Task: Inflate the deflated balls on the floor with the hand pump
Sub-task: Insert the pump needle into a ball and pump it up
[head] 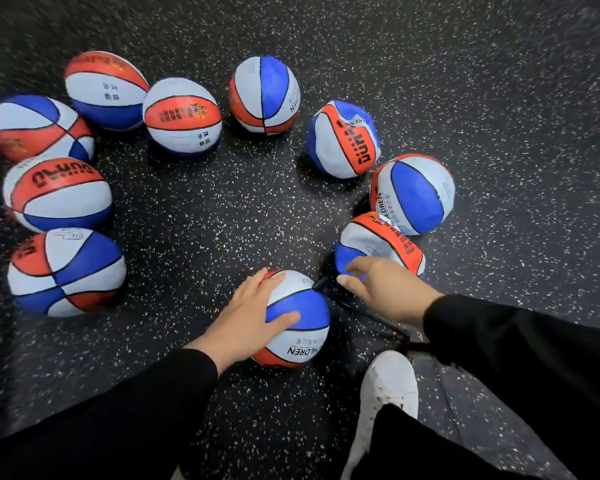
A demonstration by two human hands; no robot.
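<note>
A red, white and blue ball (300, 323) sits on the floor just in front of me. My left hand (248, 315) rests on its left side with fingers spread. A thin black pump hose (347, 299) runs from its black tip (321, 284) at the ball's upper right down toward my shoe. My right hand (385, 291) hovers over the hose, fingers extended toward a crumpled, deflated ball (378, 242). More dented balls (343, 138) (413, 194) lie to the right.
Several rounder balls of the same colours form an arc at the left and back (61, 194) (182, 116) (264, 95). My white shoe (387, 386) stands on the dark speckled floor (205, 216) at the lower right.
</note>
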